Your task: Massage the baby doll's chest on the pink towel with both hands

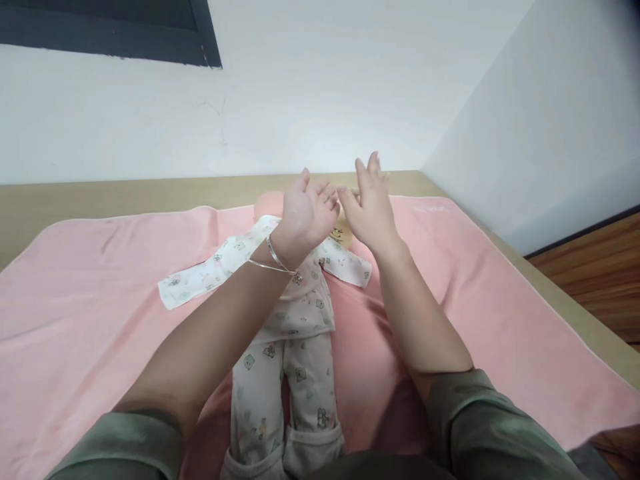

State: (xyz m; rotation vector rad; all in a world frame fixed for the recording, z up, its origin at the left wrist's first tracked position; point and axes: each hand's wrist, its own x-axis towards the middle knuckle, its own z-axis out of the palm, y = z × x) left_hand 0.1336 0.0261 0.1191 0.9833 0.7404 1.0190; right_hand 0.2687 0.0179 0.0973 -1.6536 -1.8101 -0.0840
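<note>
My left hand [311, 212] is raised palm up over a small white patterned top [305, 313], its fingers loosely bent and nothing in it. To its right, my right hand [371, 203] is held up with fingers apart, also holding nothing. Patterned trousers [307, 387] lie below the top, their cuffs toward me. Beyond the top's neck is a rounded pinkish thing [267, 204], partly hidden by my left hand. A yellow item with a printed face [341, 233] shows between my hands, mostly covered.
A pink blanket [125, 267] with some wrinkles lies under the clothes on a light wooden surface [75, 197]. White walls [310, 87] meet behind at the right. A dark frame [150, 43] is at the upper left, and wood-grained panelling [600, 273] at the right.
</note>
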